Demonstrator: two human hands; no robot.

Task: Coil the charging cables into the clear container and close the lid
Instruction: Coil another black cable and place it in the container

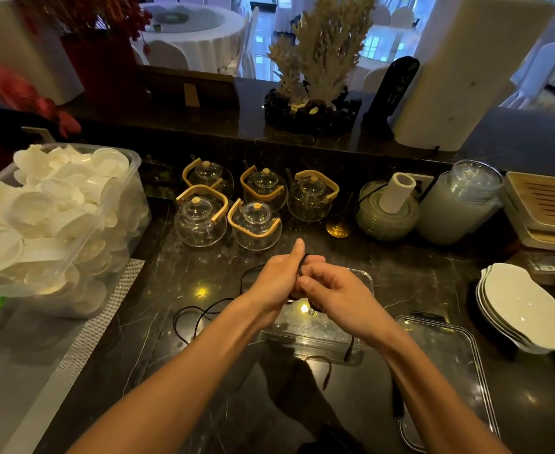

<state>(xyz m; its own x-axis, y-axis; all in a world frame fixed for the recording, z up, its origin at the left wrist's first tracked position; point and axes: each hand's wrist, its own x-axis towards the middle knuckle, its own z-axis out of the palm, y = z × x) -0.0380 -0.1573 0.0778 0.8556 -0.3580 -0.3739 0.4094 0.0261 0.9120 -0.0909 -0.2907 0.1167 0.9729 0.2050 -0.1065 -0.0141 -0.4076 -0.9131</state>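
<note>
Both hands are working together just above the shallow clear plastic container, which is sitting on the dark marble bench. The left hand is curling round a small coil of thin black charging cable with its thumb raised, and the right hand is pinching the same coil from the other side.

The likeliest trouble, as I judge it, is the coil springing loose if either grip is slackening, since the wire looks thin and springy. The uncoiled black tail is trailing in loops over the bench to the left, and it could be snagging or dragging as the winding goes on. A second loose cable end is lying in front of the container and may be getting tangled with it.

The clear rectangular lid is lying flat to the right, apart from the container, not yet fitted. Five round glass teapots with bamboo handles are standing close behind the hands, so a wide swing could be knocking one. A stack of white scalloped plates is resting further right, and a big clear tub of white plastic spoons is crowding the left.
</note>
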